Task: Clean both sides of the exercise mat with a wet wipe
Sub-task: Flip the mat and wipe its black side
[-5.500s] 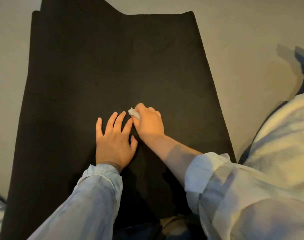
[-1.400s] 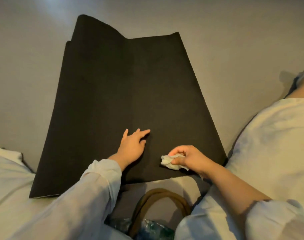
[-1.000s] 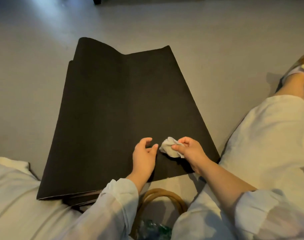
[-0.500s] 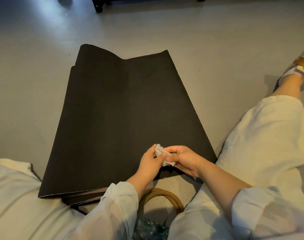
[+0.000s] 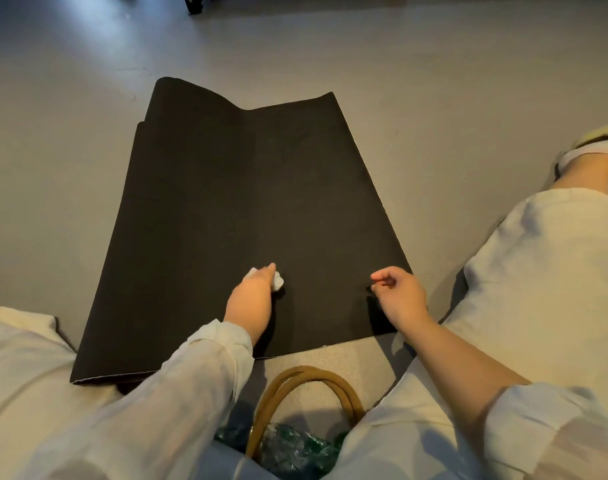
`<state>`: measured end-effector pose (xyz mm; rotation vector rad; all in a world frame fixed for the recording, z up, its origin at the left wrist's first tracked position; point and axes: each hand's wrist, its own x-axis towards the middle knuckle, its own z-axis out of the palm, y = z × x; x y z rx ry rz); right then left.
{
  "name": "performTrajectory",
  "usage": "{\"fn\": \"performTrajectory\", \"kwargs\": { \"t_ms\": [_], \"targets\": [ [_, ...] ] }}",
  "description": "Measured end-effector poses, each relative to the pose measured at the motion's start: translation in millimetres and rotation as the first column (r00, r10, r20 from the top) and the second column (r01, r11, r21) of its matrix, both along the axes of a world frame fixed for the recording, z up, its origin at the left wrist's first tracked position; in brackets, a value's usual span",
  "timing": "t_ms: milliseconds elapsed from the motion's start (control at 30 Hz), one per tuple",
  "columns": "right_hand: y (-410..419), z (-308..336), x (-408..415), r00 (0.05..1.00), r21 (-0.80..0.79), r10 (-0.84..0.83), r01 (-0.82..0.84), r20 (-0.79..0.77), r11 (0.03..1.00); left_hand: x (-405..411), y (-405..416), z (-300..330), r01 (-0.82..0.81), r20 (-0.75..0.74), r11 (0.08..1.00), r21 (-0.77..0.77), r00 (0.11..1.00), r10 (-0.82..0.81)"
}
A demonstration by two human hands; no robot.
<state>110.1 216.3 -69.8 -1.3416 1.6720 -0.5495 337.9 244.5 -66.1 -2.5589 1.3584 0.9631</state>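
Head view: left hand [image 5: 250, 299] clutching wipe [image 5: 277, 280] on mat [image 5: 254, 202], right hand [image 5: 398, 294] loosely curled, empty; unpinned mat likely to slide.

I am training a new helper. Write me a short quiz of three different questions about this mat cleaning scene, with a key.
1. True or false: the right hand holds the wet wipe.
2. Which thing lies nearest to the person, below the near edge of the exercise mat?
A. a bag with tan handles
B. a bucket
C. a broom
3. Fill in: the left hand presses the wipe on the ____.

Key:
1. False. The left hand holds it; the right hand is empty, fingers loosely curled.
2. A, the bag.
3. Mat.
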Motion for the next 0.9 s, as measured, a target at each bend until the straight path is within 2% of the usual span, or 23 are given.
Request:
{"fn": "performTrajectory", "kwargs": {
  "t_ms": [33,67,100,133,167,267,333,367,400,433,500,567,700,800,900],
  "targets": [
    [-1,0,-3,0.998,-0.011,-0.059,0.059,0.005,0.998,-4,0,-6,0.051,-0.043,0.993,0.103,0.998,-0.047],
    [-3,1,-5,0.994,-0.011,-0.111,0.112,0.02,0.994,-14,7,-9,0.114,-0.017,0.981,0.154,0.993,-0.113],
    [-4,2,-6,0.988,-0.005,-0.149,0.149,0.034,0.989,-24,9,-11,0.225,0.035,0.945,0.237,0.97,-0.24],
    [-4,4,-7,0.985,0.002,-0.167,0.167,0.04,0.986,-34,11,-9,0.327,0.01,0.884,0.335,0.937,-0.35],
    [-3,5,-8,0.985,0.002,-0.166,0.166,0.04,0.986,-39,9,-8,0.342,-0.012,0.846,0.409,0.929,-0.369],
    [2,7,-7,0.995,-0.017,-0.102,0.102,0.005,0.995,-53,9,-3,0.403,-0.054,0.802,0.441,0.904,-0.425],
    [9,8,-2,0.999,-0.051,-0.017,0.014,-0.052,0.999,-60,23,-2,0.418,-0.125,0.848,0.326,0.908,-0.4],
    [14,8,2,0.996,-0.07,0.048,-0.053,-0.074,0.996,-63,38,-3,0.404,-0.138,0.899,0.167,0.913,-0.384],
    [20,10,7,0.986,-0.087,0.139,-0.147,-0.095,0.985,-67,54,-4,0.356,-0.151,0.932,-0.066,0.92,-0.362],
    [29,11,13,0.961,-0.094,0.25,-0.261,-0.116,0.961,-72,68,-2,0.297,-0.17,0.921,-0.251,0.923,-0.344],
    [46,10,25,0.869,-0.071,0.473,-0.486,-0.145,0.871,-76,84,-4,0.212,-0.283,0.897,-0.388,0.899,-0.335],
    [58,6,35,0.776,-0.031,0.602,-0.617,-0.191,0.786,-72,86,-9,0.156,-0.368,0.88,-0.449,0.865,-0.341],
    [62,-4,44,0.667,-0.01,0.661,-0.707,-0.345,0.708,-50,80,4,0.144,-0.3,0.872,-0.467,0.902,-0.31],
    [64,-8,56,0.621,-0.017,0.674,-0.74,-0.401,0.672,-30,79,4,0.248,-0.077,0.837,-0.488,0.943,-0.324],
    [70,-14,71,0.516,-0.022,0.684,-0.806,-0.516,0.592,-12,83,-2,0.41,0.151,0.814,-0.412,0.911,-0.383]
  ]
}}
